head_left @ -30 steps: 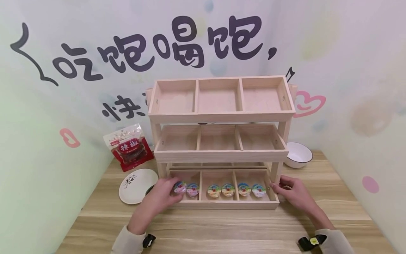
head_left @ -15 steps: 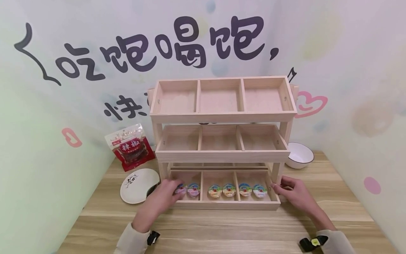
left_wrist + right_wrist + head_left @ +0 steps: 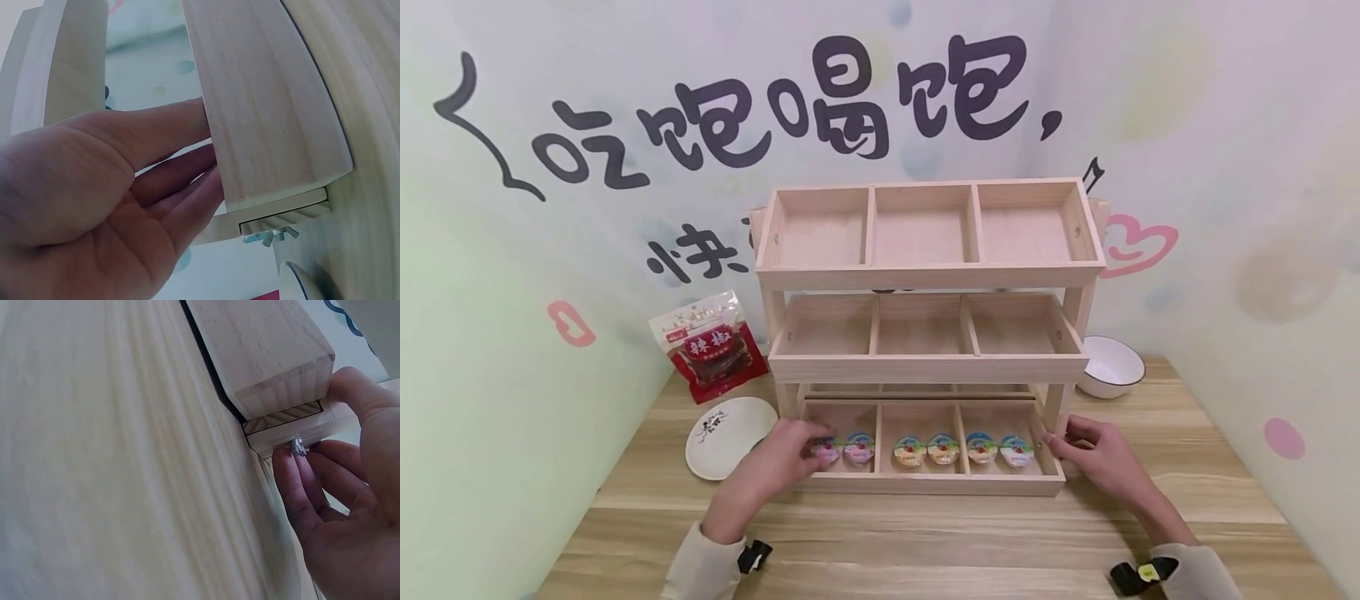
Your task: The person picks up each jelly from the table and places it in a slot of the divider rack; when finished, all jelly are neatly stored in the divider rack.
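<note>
A three-tier wooden rack point(image 3: 928, 371) stands on the table, each tier split into three compartments. My left hand point(image 3: 775, 458) reaches into the bottom tier's left compartment and pinches a pink-lidded jelly cup point(image 3: 827, 451); in the left wrist view its fingertips hide behind the wooden wall. Beside that cup sits another pink-lidded one point(image 3: 859, 448). Two yellowish cups point(image 3: 909, 451) lie in the middle compartment, two blue-topped cups point(image 3: 981, 448) in the right one. At the tier's right end, my right hand point(image 3: 1093, 450) grips the side wall, fingers by a wing nut point(image 3: 298, 448).
Left of the rack are a white plate point(image 3: 730, 437) and a red-and-clear chili bag point(image 3: 715, 350) leaning at the back. A white bowl point(image 3: 1111, 367) stands behind the rack's right side. Bare tabletop point(image 3: 925, 542) spreads in front. Walls close in on both sides.
The left hand has lowered the leftmost cup slightly in its compartment, and its fingers have shifted a little. The right hand keeps its place. The head view has moved slightly.
</note>
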Motion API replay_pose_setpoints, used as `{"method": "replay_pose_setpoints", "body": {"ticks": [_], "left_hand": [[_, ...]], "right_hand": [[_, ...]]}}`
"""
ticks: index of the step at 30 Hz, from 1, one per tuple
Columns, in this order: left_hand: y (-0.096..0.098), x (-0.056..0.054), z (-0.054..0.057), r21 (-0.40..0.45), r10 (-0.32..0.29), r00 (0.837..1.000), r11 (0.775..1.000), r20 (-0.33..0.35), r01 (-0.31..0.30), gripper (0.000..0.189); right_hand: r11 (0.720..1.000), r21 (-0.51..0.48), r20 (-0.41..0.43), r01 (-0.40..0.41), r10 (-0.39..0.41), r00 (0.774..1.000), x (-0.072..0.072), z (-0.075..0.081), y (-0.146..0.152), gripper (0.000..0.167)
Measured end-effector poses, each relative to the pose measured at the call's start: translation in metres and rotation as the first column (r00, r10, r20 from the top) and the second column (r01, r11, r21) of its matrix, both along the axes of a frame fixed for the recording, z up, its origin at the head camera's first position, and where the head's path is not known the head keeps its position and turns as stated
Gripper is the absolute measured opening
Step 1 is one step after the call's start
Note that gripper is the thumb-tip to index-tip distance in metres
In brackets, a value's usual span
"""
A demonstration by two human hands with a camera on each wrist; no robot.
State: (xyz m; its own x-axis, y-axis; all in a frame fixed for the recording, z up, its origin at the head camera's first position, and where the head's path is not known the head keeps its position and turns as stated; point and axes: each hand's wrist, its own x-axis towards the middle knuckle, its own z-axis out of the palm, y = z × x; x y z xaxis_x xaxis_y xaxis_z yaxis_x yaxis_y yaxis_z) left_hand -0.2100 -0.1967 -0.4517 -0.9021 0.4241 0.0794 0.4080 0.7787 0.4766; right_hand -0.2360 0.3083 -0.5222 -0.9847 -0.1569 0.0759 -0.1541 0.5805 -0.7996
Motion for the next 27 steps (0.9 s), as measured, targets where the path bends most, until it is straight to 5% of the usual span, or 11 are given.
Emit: {"method": "replay_pose_setpoints", "body": {"ticks": [27], "left_hand": [[0.0045, 0.0015, 0.0034, -0.006, 0.002, 1.0, 1.0, -0.017, -0.002, 0.024]], "right_hand": [[1.0, -0.007, -0.006, 0.01, -0.01, 1.0, 0.0012, -0.0015, 0.0025, 0.045]]}}
